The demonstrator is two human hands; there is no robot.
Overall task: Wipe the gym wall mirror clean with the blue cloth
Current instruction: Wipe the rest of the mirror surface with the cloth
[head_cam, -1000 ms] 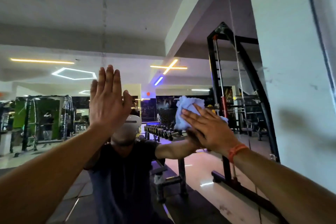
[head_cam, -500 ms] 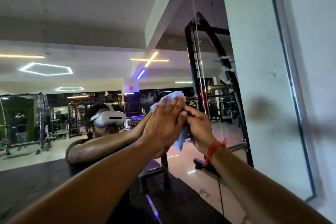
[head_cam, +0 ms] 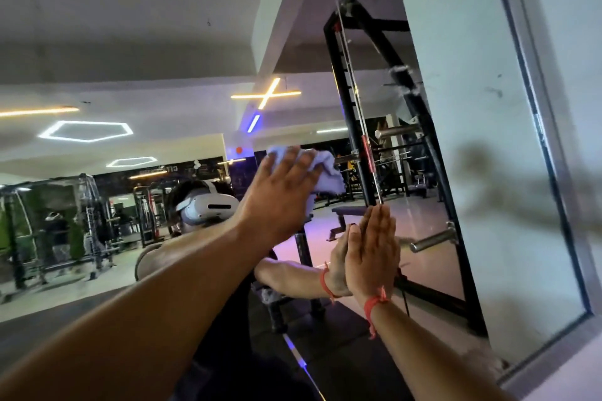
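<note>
The wall mirror fills most of the head view and reflects the gym, my arms and a person wearing a white headset. Its grey frame runs down the right side. The blue cloth is bunched against the glass near the centre. My left hand presses it to the mirror with straight fingers laid over it. My right hand rests flat on the glass, lower and to the right, with fingers together and nothing in it. A red thread circles its wrist.
A vertical seam between mirror panels runs down just right of the cloth. Beyond the frame is a plain wall. Reflected in the glass are a black rack, a bench, dumbbells and ceiling lights.
The cloth has passed from my right hand to my left, which now presses it on the glass. My right hand has dropped lower and lies flat on the mirror. The view has swung right.
</note>
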